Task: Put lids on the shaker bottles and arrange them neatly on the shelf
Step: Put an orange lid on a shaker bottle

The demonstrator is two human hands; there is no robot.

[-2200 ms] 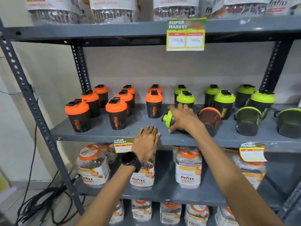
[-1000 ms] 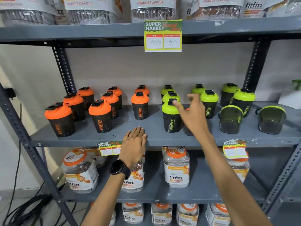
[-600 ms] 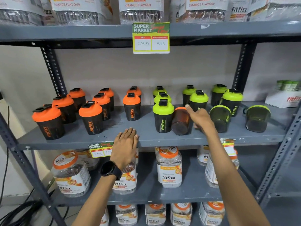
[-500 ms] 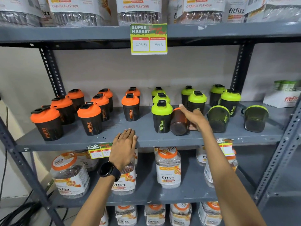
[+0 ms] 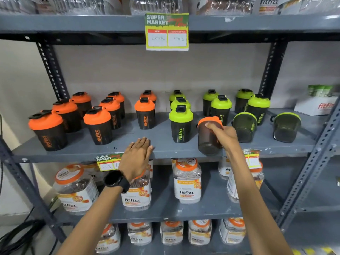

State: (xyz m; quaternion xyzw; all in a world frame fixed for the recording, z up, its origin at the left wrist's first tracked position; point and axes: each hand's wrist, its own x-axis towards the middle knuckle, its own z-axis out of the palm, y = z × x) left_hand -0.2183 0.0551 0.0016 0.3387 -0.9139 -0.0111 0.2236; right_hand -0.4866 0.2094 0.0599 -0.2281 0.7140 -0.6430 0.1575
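Observation:
My right hand (image 5: 223, 135) grips a dark shaker bottle with an orange lid (image 5: 207, 137), tilted with its base toward me over the front edge of the grey middle shelf (image 5: 161, 144). My left hand (image 5: 137, 157) lies flat, palm down, on that shelf's front edge, fingers together. Several orange-lidded shakers (image 5: 98, 126) stand upright on the left. Several green-lidded shakers (image 5: 181, 124) stand upright in the middle and right. Two green-rimmed shakers (image 5: 244, 127) (image 5: 286, 127) lie on their sides at the right, bases toward me.
Price tags (image 5: 167, 31) hang from the shelf edges. Clear Fitfizz jars (image 5: 186, 181) fill the lower shelves. A white Fitfizz box (image 5: 316, 104) sits at the far right. Slotted steel uprights (image 5: 311, 162) frame the shelf. Black cables (image 5: 16, 238) lie on the floor at left.
My right hand stood a green-lidded shaker upright, then reached to the orange-lidded bottle lying beside it, closed on it and lifted it toward the shelf's front. My left hand stayed on the edge.

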